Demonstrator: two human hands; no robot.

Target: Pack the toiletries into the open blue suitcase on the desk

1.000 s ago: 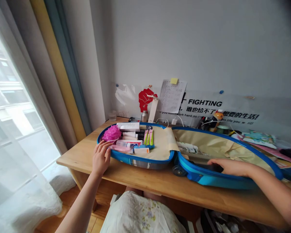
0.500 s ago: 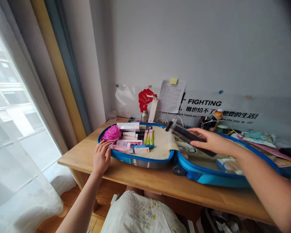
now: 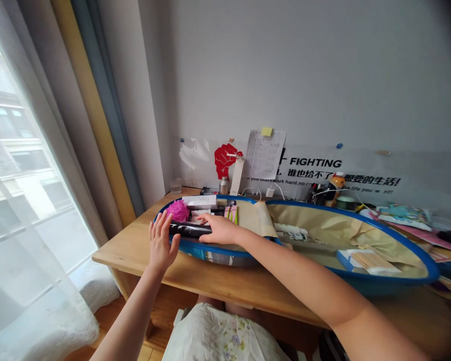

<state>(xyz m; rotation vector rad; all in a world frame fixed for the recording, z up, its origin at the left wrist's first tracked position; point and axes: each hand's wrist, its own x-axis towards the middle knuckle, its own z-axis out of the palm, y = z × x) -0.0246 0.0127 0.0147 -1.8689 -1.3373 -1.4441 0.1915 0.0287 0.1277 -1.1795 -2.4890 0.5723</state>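
A blue suitcase [image 3: 225, 252] lies open on the wooden desk [image 3: 135, 245], beige-lined in both halves. My right hand [image 3: 221, 229] reaches across into the left half and grips a long black box [image 3: 190, 229], laying it over the toiletries there. My left hand [image 3: 161, 242] rests at the suitcase's left rim with fingers spread, touching the black box's end. A pink bath puff [image 3: 180, 210] and a white box [image 3: 200, 201] sit just behind the hands. The right half holds a white tube [image 3: 296, 230] and a blue-edged packet [image 3: 366, 260].
A sheer curtain and window [image 3: 30, 200] fill the left. Against the wall stand a small silver bottle [image 3: 223, 185], a paper list [image 3: 263, 153], a "FIGHTING" poster [image 3: 346, 173], cables and clutter [image 3: 402, 215] at the right.
My right hand lifted the long black box out of the right half and carried it left into the left half. My left hand's fingers have spread open against it.
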